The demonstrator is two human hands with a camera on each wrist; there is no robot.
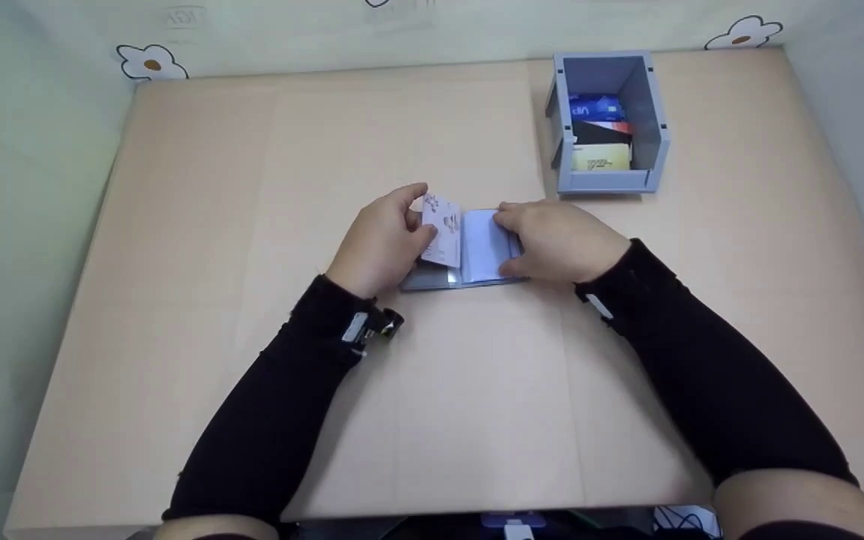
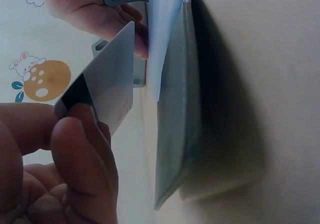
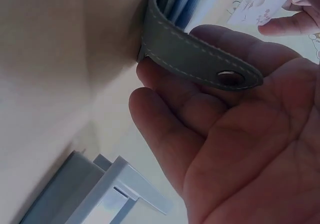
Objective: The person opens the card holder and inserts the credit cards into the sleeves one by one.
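Observation:
Between thumb and fingers, my left hand pinches a pale printed card. The left wrist view shows that the card has a dark stripe and is tilted above an open grey card holder. My right hand grips the holder's right side, with thumb and fingers around the clear plastic sleeves. In the right wrist view, the holder's stitched strap with a metal snap sticks out over the fingers of the right hand.
Behind and to the right stands a grey plastic bin with several cards in it. The light wooden table meets pale walls at the back and sides. Cables show below the front edge.

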